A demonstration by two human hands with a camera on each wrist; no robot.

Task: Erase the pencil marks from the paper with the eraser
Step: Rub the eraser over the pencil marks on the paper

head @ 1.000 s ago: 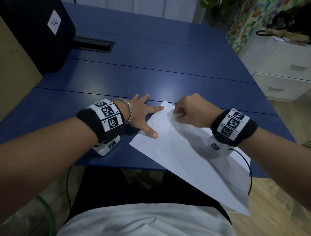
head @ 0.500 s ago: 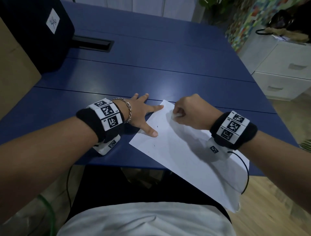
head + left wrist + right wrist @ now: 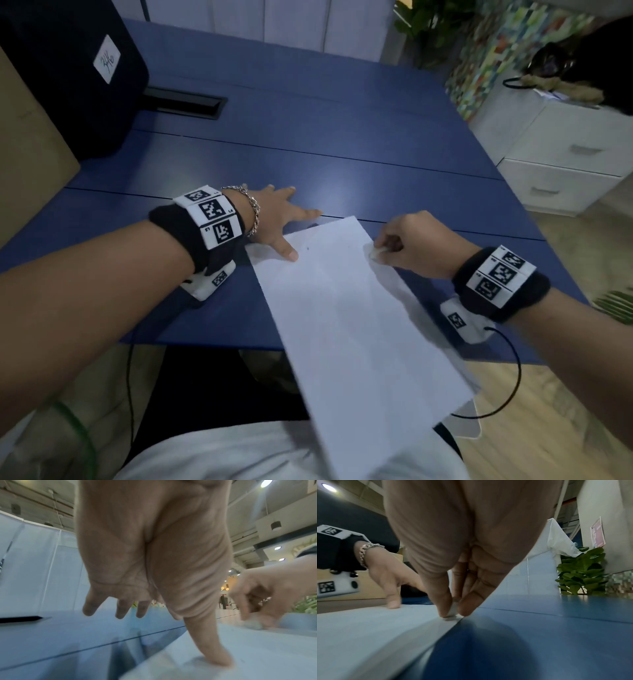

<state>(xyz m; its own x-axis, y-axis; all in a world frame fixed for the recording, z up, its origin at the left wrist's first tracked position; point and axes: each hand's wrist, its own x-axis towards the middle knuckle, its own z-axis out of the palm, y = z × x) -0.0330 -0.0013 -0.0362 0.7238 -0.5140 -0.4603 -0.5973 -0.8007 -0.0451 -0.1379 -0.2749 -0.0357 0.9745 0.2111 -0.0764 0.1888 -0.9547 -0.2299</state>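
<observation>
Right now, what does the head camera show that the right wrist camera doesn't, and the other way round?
Head view only: the whole white paper sheet overhanging the blue table, and white drawers. Right wrist view only: the small white eraser pinched between fingers at the paper's edge. Both: the left hand with its thumb on the paper, and the right hand.

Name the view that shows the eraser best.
Right wrist: the white eraser sits close-up, pinched in the right hand's fingertips at the paper's edge. Head shows a small white bit; left wrist, a blur.

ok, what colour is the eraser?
White, the eraser pinched in the right hand; right wrist view shows it best.
</observation>
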